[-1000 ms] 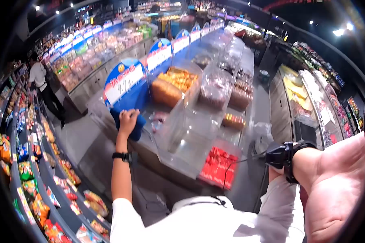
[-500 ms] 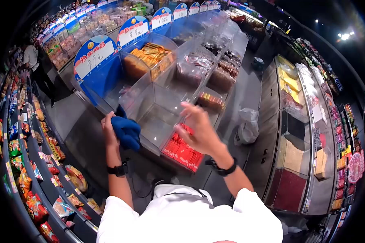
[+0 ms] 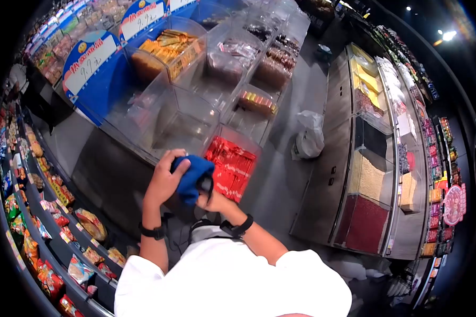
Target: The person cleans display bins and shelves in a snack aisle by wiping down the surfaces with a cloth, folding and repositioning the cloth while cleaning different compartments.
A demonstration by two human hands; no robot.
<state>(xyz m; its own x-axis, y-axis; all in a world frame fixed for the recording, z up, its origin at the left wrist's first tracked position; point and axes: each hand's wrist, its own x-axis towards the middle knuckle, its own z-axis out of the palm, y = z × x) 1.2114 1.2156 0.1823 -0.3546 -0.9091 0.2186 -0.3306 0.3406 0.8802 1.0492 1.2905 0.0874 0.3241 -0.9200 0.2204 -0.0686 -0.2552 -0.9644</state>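
Observation:
A bundled blue cloth (image 3: 193,178) with a dark edge is between my two hands, in front of the bins. My left hand (image 3: 166,174) is closed on the cloth's left side, thumb on top. At the cloth's lower right, my right hand (image 3: 211,201) has its fingers closed on the edge, partly hidden by the fabric. Just beyond my right hand, red packets (image 3: 230,168) fill a transparent bin. A second see-through bin (image 3: 182,124) stands behind the cloth.
Farther bins hold gold packets (image 3: 169,50) and wrapped snacks (image 3: 256,102). Blue price signs (image 3: 92,58) line the display's left side. A plastic bag (image 3: 308,134) lies on the floor. Grain bins (image 3: 367,177) stand at right, snack shelves (image 3: 47,211) at left; a person (image 3: 18,79) stands far left.
My right hand has come down from over the bins and now grips the cloth. My left hand has moved the cloth rightward. The view has shifted.

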